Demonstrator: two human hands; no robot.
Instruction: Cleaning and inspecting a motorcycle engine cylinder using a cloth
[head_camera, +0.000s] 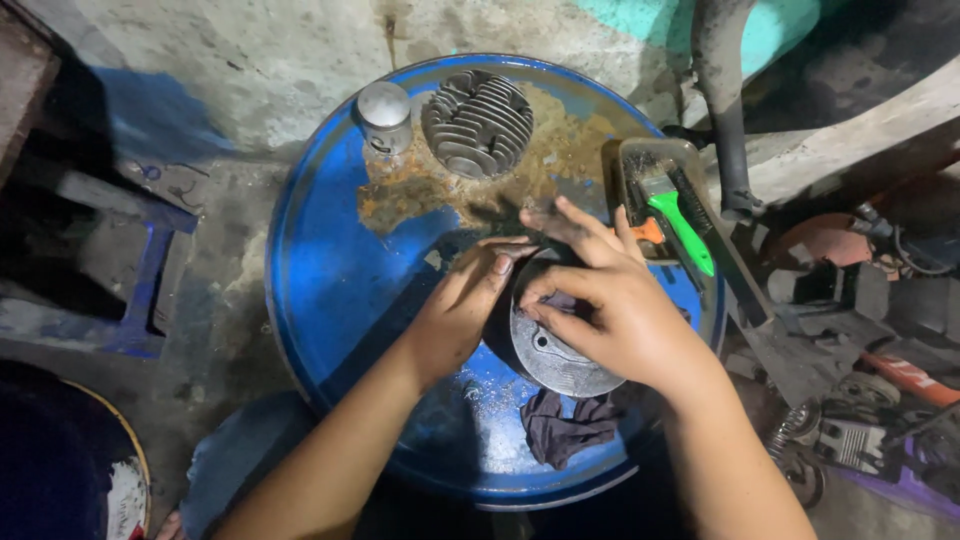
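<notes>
A round grey metal engine part (560, 355) stands on the blue drum top (340, 270). My left hand (462, 305) presses against its left side. My right hand (600, 290) lies over its top, the fingers curled on a small dark piece of cloth against the part. A dark rag (565, 425) lies on the drum just below the part. At the back of the drum sit a finned grey cylinder head (478, 122) and a shiny metal piston (385, 115).
A shallow metal tray (628, 158) at the drum's right edge holds a green-handled brush (680, 225) and an orange-handled tool (648, 232). Scooter parts and springs (860, 400) crowd the floor at right. A blue stool frame (140, 290) stands at left.
</notes>
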